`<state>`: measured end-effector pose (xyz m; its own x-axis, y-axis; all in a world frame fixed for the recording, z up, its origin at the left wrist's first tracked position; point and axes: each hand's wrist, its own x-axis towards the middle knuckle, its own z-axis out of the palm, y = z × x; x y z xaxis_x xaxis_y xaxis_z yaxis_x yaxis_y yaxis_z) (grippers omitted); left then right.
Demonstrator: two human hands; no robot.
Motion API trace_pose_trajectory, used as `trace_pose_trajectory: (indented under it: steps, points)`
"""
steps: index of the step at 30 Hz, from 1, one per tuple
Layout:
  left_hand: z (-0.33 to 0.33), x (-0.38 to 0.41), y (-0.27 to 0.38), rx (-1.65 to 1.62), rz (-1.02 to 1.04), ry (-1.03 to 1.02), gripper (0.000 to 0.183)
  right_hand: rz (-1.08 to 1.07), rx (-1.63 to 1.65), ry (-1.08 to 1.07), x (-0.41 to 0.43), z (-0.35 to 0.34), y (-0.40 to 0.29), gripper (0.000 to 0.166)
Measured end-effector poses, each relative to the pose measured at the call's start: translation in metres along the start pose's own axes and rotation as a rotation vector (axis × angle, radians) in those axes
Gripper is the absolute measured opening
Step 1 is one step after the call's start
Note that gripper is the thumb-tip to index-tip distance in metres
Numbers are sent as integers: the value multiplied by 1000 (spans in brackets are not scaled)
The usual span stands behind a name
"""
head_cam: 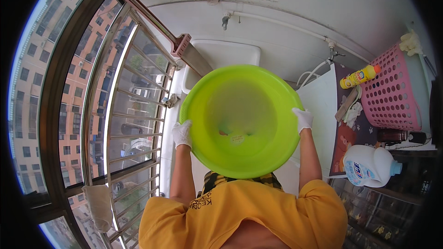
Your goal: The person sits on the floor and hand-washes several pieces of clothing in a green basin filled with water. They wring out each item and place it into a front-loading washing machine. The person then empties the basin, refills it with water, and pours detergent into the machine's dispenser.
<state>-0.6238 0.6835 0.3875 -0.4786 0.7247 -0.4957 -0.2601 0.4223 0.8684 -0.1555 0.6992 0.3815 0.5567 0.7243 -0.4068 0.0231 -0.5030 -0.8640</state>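
A large lime-green plastic basin (242, 159) is held in front of my body, between both hands. My left hand (182, 133), in a white glove, grips its left rim. On the opposite side my right hand (304, 119), also white-gloved, grips the right rim. Cloudy greyish liquid (242, 103) seems to lie in the basin, though the blur makes this hard to settle. A small pale sticker (237, 139) bearing print shows on the bottom, near some blurred reddish and green patches. Behind the basin, a white sink (228, 50) is partly hidden.
A tap (225, 21) juts from the far wall. Metal window bars (135, 117) run along the left. At right, a white top-covered cabinet or washer (316, 110) holds a pink perforated basket (391, 90), a yellow bottle (358, 77) and a white detergent jug (368, 166).
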Motion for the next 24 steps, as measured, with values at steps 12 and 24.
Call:
trace_pose_trajectory:
  steps: [12,24]
  points:
    - [84,92,10,45,-87,7,16,39,-239,148,104,50,7,47]
    - [75,135,-24,265,-209,-14,27,176,-298,-8,106,83,-28,43]
